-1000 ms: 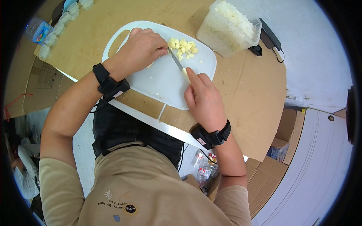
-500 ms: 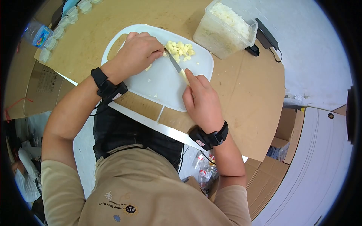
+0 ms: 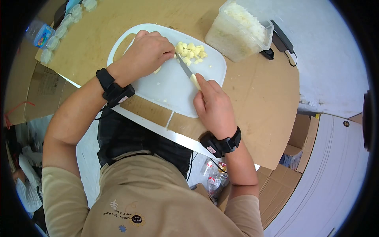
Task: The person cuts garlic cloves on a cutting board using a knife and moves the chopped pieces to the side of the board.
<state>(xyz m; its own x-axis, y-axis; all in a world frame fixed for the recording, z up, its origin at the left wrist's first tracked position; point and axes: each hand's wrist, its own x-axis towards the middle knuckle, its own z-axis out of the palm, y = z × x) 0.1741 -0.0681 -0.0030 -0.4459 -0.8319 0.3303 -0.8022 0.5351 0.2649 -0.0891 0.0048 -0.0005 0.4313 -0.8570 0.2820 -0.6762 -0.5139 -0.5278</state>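
Note:
A white cutting board (image 3: 181,93) lies on the cardboard-covered table. My right hand (image 3: 215,108) is closed round the pale handle of a small knife (image 3: 185,68), its blade pointing up and left. Chopped pale-yellow garlic (image 3: 190,51) is heaped near the board's far side, just beyond the blade tip. My left hand (image 3: 148,53) is closed in a pinch beside that tip, on what looks like a small garlic piece mostly hidden by the fingers. Another pale piece (image 3: 157,70) lies under my left palm's edge, and small scraps dot the board.
A clear plastic tub of white shreds (image 3: 237,35) stands at the back right, with a black adapter (image 3: 281,35) and cable beside it. At the far left are a plastic bottle (image 3: 41,36) and a row of small clear cups (image 3: 61,31). Cardboard (image 3: 260,110) covers the table.
Both hands keep nearly the same pose, with the knife tip still by the left fingertips. The whole view has shifted slightly; the garlic heap looks unchanged.

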